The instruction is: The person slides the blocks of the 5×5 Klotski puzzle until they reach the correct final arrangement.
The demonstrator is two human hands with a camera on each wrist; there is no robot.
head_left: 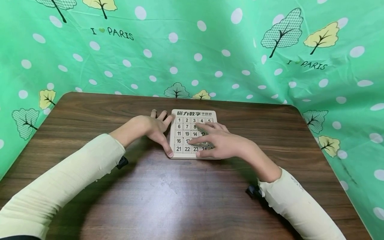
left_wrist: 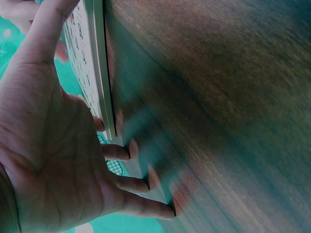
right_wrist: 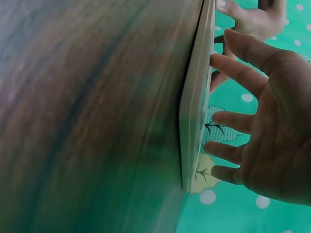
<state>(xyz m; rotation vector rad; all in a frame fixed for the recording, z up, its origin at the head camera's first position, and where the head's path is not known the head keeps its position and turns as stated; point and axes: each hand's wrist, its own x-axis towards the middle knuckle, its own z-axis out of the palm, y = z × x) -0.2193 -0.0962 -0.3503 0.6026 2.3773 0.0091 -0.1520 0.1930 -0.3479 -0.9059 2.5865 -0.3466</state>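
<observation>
A pale sliding number puzzle lies flat on the table, with dark characters along its top and rows of numbered tiles. At its left side is my left hand: the thumb touches the lower left corner, the index finger meets the upper left edge, and the other fingers spread onto the table. My right hand is over the right part of the puzzle, fingers extended, the index fingertip at the tile marked 17. It hides several tiles on the right. In the right wrist view, the index fingertip meets the puzzle's face.
The dark wood-grain table extends around the puzzle. A green curtain with white dots and printed trees hangs behind and beside it. Dark straps with small devices sit at both wrists, below the pale sleeves.
</observation>
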